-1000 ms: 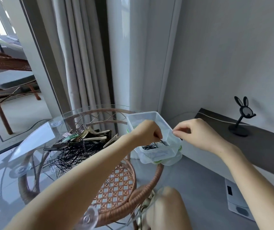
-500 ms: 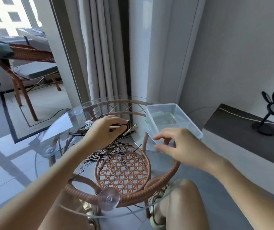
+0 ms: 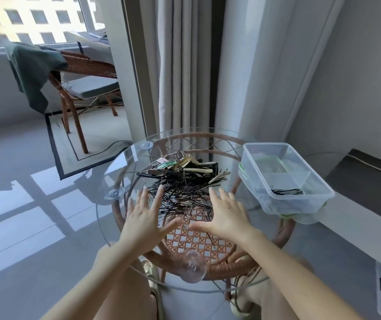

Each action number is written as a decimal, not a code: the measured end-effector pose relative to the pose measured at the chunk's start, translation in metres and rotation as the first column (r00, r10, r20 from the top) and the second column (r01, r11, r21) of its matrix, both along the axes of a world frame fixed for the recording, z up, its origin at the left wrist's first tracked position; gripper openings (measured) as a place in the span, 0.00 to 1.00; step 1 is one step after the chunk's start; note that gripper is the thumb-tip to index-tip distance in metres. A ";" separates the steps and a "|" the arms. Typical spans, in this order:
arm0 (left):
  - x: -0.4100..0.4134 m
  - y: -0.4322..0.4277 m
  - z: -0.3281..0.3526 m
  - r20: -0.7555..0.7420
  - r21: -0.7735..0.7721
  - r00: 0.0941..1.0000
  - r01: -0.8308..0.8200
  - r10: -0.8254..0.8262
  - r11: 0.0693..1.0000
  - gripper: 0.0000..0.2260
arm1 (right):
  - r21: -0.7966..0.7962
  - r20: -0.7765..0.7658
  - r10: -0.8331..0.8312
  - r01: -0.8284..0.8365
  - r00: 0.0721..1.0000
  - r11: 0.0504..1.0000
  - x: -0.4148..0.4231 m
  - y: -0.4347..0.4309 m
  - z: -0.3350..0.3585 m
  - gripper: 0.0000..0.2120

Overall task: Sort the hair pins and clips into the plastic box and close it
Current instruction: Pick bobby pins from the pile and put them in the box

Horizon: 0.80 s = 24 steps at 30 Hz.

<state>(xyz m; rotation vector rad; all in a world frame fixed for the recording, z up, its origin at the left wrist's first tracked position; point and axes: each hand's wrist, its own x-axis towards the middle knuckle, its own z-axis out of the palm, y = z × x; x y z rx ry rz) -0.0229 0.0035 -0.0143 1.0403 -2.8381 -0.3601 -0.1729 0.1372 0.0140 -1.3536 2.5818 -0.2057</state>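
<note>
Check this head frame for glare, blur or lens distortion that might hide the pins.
Head view: wide-angle bending bows the curtains and wall edges; window light throws bright patches on the floor and faint reflections on the glass tabletop; slight motion softness on the left hand and right hand; the black pins and plastic box read clearly.

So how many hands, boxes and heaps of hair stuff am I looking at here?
Hands: 2, the left hand and right hand, both open and empty
Plastic box: 1, lid off
Heap of black hair pins: 1, pins too many to count
Heap of clips: 1
Total: 5
</note>
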 end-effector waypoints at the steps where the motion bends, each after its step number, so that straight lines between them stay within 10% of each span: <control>1: -0.008 -0.002 0.000 -0.007 -0.003 1.000 0.023 -0.023 1.000 0.48 | -0.010 -0.007 0.019 -0.019 1.000 1.000 -0.001 -0.005 -0.001 0.54; 13: -0.030 0.006 0.010 -0.339 0.026 0.933 0.139 -0.122 0.990 0.24 | -0.300 -0.031 0.127 -0.130 0.991 0.945 0.008 -0.023 -0.008 0.21; 24: -0.021 0.007 0.026 -0.060 0.032 0.997 -0.045 0.047 0.998 0.28 | -0.327 0.059 0.082 -0.058 0.995 0.943 -0.007 -0.018 -0.003 0.11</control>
